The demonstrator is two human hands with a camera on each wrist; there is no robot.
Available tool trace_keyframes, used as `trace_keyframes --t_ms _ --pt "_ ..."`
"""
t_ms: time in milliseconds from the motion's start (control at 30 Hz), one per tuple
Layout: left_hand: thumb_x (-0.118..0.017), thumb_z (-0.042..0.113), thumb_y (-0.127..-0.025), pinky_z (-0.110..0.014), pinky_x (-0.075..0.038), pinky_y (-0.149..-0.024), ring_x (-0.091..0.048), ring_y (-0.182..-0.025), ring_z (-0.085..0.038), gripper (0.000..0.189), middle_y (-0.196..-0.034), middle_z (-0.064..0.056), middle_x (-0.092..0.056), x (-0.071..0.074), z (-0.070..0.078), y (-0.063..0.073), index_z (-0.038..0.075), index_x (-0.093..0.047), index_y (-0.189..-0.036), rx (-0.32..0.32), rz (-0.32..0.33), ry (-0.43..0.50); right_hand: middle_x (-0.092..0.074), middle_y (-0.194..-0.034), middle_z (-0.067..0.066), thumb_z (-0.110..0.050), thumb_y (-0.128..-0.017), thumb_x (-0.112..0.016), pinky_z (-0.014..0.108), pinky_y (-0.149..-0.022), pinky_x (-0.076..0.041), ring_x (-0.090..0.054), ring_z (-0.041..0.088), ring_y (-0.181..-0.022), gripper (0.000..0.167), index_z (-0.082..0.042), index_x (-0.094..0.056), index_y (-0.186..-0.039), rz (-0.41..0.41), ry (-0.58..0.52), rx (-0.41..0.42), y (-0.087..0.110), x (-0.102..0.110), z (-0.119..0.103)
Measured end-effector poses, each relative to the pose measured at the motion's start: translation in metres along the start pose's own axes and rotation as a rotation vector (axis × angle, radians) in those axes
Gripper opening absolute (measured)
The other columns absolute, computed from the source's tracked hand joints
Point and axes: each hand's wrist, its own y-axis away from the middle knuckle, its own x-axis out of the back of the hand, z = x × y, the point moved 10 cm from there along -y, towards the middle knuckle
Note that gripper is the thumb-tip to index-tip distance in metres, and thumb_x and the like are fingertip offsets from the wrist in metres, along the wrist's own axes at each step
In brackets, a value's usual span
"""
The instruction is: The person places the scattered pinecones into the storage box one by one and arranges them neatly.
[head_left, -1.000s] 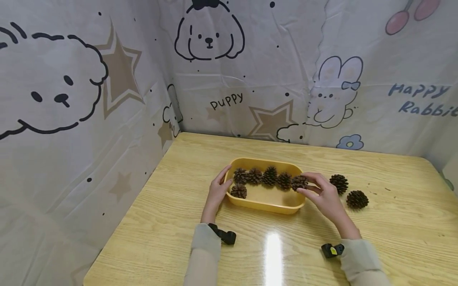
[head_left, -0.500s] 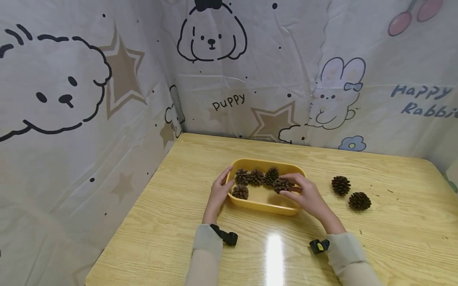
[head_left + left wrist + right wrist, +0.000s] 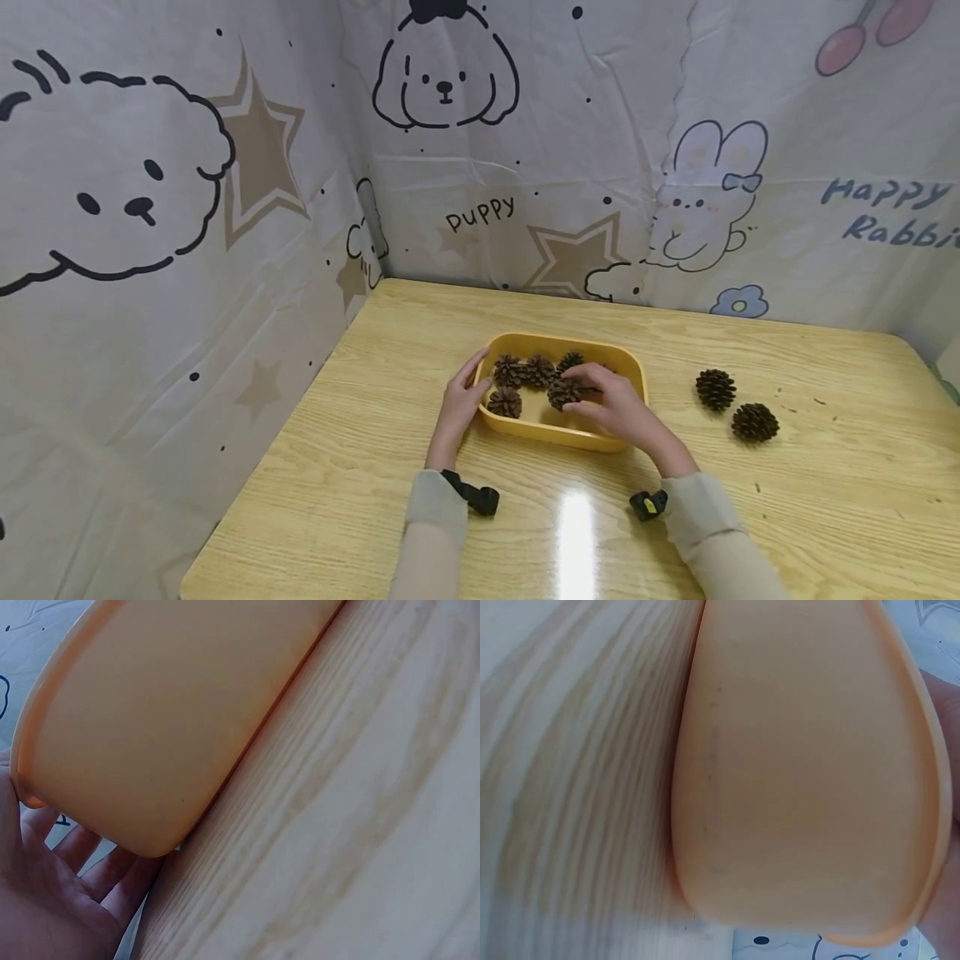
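Observation:
A yellow plastic tub (image 3: 551,432) with rounded corners stands on the table. At its left end my left hand (image 3: 459,406) grips it, thumb at the rim and fingers along the outer wall, as the left wrist view shows on the tub wall (image 3: 165,712). Over the tub's middle my right hand (image 3: 618,410) holds a brown pine cone (image 3: 561,394) between thumb and fingers. Inside lie other pine cones: one at the front left (image 3: 505,403) and several along the back (image 3: 538,372), partly hidden by my right hand. In the right wrist view the tub's wall (image 3: 802,772) covers most of that hand.
Two loose pine cones, a rear one (image 3: 716,389) and a front one (image 3: 755,423), lie on the wooden table (image 3: 330,467) right of the tub. Small dark flakes are scattered near them. A printed cloth (image 3: 480,167) hangs behind the table and along its left side.
My right hand has carried its pine cone from the tub's right end leftward to the middle. The left hand keeps its place on the tub.

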Motion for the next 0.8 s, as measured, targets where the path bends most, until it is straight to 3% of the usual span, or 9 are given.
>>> trace_keyframes --t_ms 167,400,633,800 --pt "-0.054 0.012 -0.095 -0.046 -0.041 -0.112 -0.039 -0.144 -0.026 0.053 -0.157 -0.002 -0.039 0.001 -0.003 -0.001 0.026 -0.048 -0.146 -0.004 0.019 -0.006 -0.064 -0.123 0.014 -0.016 -0.085 -0.074 0.040 -0.091 -0.056 -0.064 0.034 -0.112 0.043 -0.007 -0.060 -0.125 -0.068 0.005 -0.029 -0.006 -0.011 0.000" --pt "-0.053 0.012 -0.095 -0.044 -0.045 -0.109 -0.042 -0.143 -0.028 0.053 -0.156 -0.005 -0.041 0.002 -0.002 0.000 0.024 -0.049 -0.146 -0.019 0.027 -0.026 -0.063 -0.127 0.013 -0.018 -0.088 -0.071 0.044 -0.096 -0.054 -0.062 0.031 -0.116 0.044 -0.007 -0.058 -0.128 -0.184 0.010 -0.047 -0.014 -0.029 0.001" --pt "-0.054 0.013 -0.094 -0.042 -0.047 -0.106 -0.043 -0.142 -0.028 0.053 -0.156 -0.005 -0.042 0.001 -0.003 0.000 0.025 -0.049 -0.146 -0.019 0.022 -0.017 -0.065 -0.121 0.011 -0.018 -0.086 -0.074 0.038 -0.083 -0.055 -0.063 0.022 -0.101 0.042 -0.008 -0.060 -0.124 -0.230 0.031 -0.023 -0.020 -0.043 0.000" --pt "-0.054 0.013 -0.094 -0.042 -0.046 -0.107 -0.043 -0.142 -0.027 0.053 -0.156 -0.005 -0.042 0.002 -0.003 0.000 0.026 -0.049 -0.145 -0.021 0.023 -0.013 -0.065 -0.121 0.012 -0.016 -0.086 -0.074 0.039 -0.088 -0.056 -0.065 0.027 -0.108 0.041 -0.006 -0.060 -0.123 -0.248 0.026 -0.016 -0.023 -0.048 -0.001"
